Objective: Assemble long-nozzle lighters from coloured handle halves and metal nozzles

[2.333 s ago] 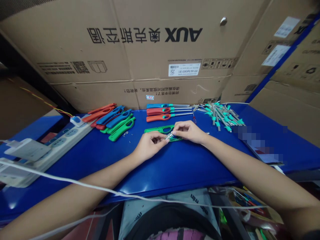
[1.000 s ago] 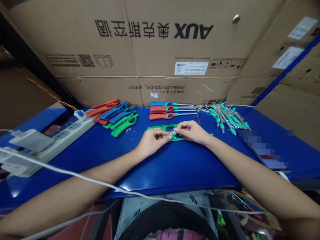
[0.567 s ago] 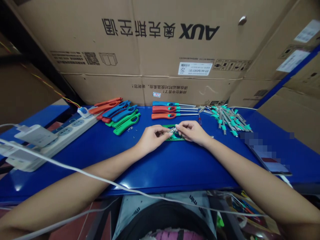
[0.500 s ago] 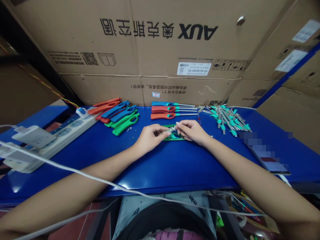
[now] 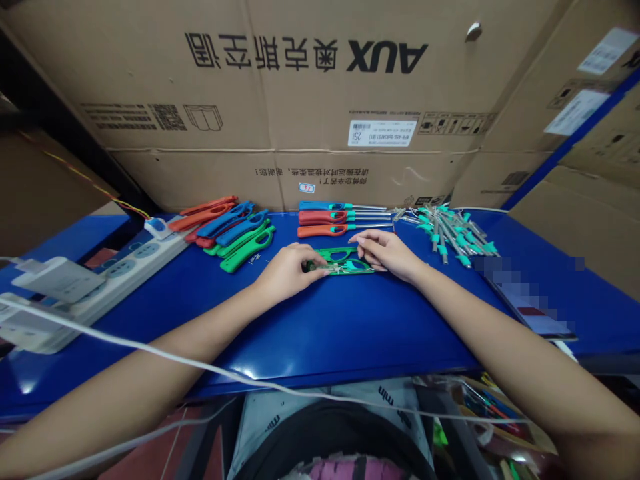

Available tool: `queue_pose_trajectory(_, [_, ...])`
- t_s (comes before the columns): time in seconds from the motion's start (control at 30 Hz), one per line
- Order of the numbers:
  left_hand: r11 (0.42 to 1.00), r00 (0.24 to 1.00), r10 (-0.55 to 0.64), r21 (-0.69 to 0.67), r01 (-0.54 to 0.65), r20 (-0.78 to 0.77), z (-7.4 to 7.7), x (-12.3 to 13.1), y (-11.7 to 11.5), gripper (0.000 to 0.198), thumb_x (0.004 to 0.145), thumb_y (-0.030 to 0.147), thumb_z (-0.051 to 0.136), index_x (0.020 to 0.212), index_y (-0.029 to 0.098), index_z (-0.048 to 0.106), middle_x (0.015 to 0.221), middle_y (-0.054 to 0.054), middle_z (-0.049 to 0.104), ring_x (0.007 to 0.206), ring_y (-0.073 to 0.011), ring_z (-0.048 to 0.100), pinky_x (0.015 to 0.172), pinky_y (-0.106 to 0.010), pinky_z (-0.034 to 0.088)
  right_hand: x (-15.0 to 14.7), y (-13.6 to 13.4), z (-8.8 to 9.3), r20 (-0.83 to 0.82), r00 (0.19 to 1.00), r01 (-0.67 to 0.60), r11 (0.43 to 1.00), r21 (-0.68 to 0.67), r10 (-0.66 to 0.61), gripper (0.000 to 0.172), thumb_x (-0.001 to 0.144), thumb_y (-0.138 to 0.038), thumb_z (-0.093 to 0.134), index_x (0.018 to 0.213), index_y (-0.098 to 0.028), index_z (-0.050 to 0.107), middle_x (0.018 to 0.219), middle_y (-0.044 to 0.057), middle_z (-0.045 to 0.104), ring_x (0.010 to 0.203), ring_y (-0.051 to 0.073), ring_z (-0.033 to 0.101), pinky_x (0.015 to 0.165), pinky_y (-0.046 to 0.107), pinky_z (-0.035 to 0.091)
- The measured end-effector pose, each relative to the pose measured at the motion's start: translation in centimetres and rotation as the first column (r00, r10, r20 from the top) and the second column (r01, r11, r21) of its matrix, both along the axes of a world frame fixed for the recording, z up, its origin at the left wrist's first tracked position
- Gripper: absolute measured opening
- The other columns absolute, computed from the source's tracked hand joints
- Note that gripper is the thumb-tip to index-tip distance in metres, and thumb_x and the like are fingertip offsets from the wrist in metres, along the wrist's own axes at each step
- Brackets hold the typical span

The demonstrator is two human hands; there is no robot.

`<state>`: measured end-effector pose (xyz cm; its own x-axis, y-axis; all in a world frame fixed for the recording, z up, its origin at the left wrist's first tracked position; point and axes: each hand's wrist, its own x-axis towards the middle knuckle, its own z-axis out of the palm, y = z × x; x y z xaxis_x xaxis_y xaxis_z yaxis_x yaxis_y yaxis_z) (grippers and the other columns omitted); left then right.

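An opened green lighter casing [image 5: 336, 255] lies on the blue table, with small metal and teal parts inside it. My left hand [image 5: 293, 272] is closed at its left end, thumb and fingers on the casing and a small pale part there. My right hand [image 5: 389, 253] is over the casing's right end, its fingers curled and the fingertips together. Whatever those fingertips hold is too small to make out. Just behind lie three assembled lighters, a blue one [image 5: 320, 206], a red one [image 5: 320, 217] and an orange one [image 5: 313, 231], with metal rods pointing right.
To the left lies a pile of orange, blue and green lighter handles [image 5: 245, 250], with tiny metal pieces [image 5: 255, 258] beside it. Metal rods with teal ends [image 5: 453, 233] are heaped at right, near a phone [image 5: 535, 303]. A power strip [image 5: 125, 267], white cable [image 5: 200, 363] and cardboard box [image 5: 280, 120] surround the area.
My hands have moved apart: the small metal part they held together above the casing is now down at the casing by my left hand. The view has shifted slightly.
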<state>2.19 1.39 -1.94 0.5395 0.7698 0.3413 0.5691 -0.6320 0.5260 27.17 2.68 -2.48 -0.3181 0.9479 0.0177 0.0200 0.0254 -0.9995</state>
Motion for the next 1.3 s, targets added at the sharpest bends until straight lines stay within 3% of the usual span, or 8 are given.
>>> queue_pose_trajectory(0.27, [0.998, 0.999, 0.031, -0.061, -0.032, -0.019, 0.0, 0.1, -0.3, 0.018, 0.082, 0.028, 0.076, 0.096, 0.016, 0.078, 0.081, -0.003, 0.072, 0.062, -0.0117, 0.057, 0.062, -0.024, 0.044, 0.0, -0.1, 0.1, 0.013, 1.0, -0.008, 1.0, -0.012, 0.008, 0.022, 0.085, -0.036, 0.069, 0.096, -0.017, 0.065, 0.068, -0.002, 0.061, 0.041, 0.003, 0.036, 0.034, 0.019, 0.023])
queue_pose_trajectory(0.7, [0.997, 1.0, -0.026, -0.071, 0.026, 0.0, -0.2, 0.0, 0.0, 0.013, 0.086, 0.018, 0.071, 0.096, 0.018, 0.079, 0.086, -0.004, 0.07, 0.066, -0.0115, 0.058, 0.065, -0.023, 0.045, -0.1, -0.2, 0.3, 0.061, 0.998, -0.007, 1.0, -0.006, 0.008, 0.027, 0.083, -0.039, 0.07, 0.098, -0.017, 0.066, 0.068, -0.003, 0.061, 0.041, 0.003, 0.036, 0.037, 0.02, 0.022])
queue_pose_trajectory(0.83, [0.999, 0.999, -0.024, -0.038, 0.023, -0.025, -0.2, 0.1, -0.3, 0.014, 0.086, 0.018, 0.071, 0.097, 0.017, 0.079, 0.083, -0.004, 0.069, 0.066, -0.0117, 0.058, 0.066, -0.023, 0.045, -0.1, -0.2, 0.1, 0.118, 0.993, -0.025, 0.997, 0.077, 0.016, 0.034, 0.082, -0.043, 0.07, 0.102, -0.016, 0.068, 0.07, -0.002, 0.065, 0.041, 0.003, 0.036, 0.039, 0.021, 0.026])
queue_pose_trajectory(0.9, [0.999, 0.998, -0.039, -0.001, 0.039, -0.058, 0.0, 0.1, -0.6, 0.015, 0.087, 0.021, 0.071, 0.099, 0.017, 0.079, 0.084, -0.004, 0.068, 0.067, -0.0123, 0.059, 0.067, -0.024, 0.046, -0.1, -0.3, 0.1, 0.168, 0.985, -0.055, 0.989, 0.139, 0.032, 0.035, 0.083, -0.044, 0.069, 0.102, -0.015, 0.07, 0.074, 0.001, 0.07, 0.046, 0.005, 0.045, 0.045, 0.021, 0.035])
queue_pose_trajectory(1.03, [0.996, 0.989, -0.067, 0.052, 0.074, -0.133, 0.2, 0.2, -1.1, 0.017, 0.09, 0.024, 0.067, 0.101, 0.017, 0.078, 0.088, -0.006, 0.067, 0.074, -0.0147, 0.062, 0.071, -0.025, 0.048, -0.1, -0.5, 0.1, 0.232, 0.97, -0.126, 0.969, 0.214, 0.075, 0.034, 0.083, -0.045, 0.069, 0.096, -0.014, 0.074, 0.086, 0.006, 0.077, 0.077, 0.014, 0.068, 0.075, 0.029, 0.052])
queue_pose_trajectory(1.13, [0.998, 0.991, -0.055, 0.035, 0.06, -0.119, 0.2, 0.3, -1.1, 0.016, 0.089, 0.021, 0.068, 0.1, 0.016, 0.077, 0.087, -0.006, 0.068, 0.073, -0.0146, 0.062, 0.07, -0.025, 0.048, -0.1, -0.7, 0.1, 0.261, 0.96, -0.163, 0.959, 0.234, 0.099, 0.035, 0.083, -0.046, 0.069, 0.096, -0.015, 0.075, 0.092, 0.008, 0.078, 0.087, 0.018, 0.071, 0.085, 0.033, 0.054])
queue_pose_trajectory(1.3, [0.998, 0.999, -0.029, -0.057, 0.028, -0.025, 0.1, 0.3, -0.7, 0.01, 0.085, 0.017, 0.072, 0.093, 0.017, 0.077, 0.083, -0.003, 0.069, 0.066, -0.0117, 0.059, 0.065, -0.023, 0.046, 0.0, -0.7, 0.1, 0.269, 0.952, -0.215, 0.946, 0.244, 0.147, 0.033, 0.083, -0.045, 0.07, 0.096, -0.015, 0.076, 0.095, 0.009, 0.079, 0.089, 0.019, 0.072, 0.086, 0.036, 0.055])
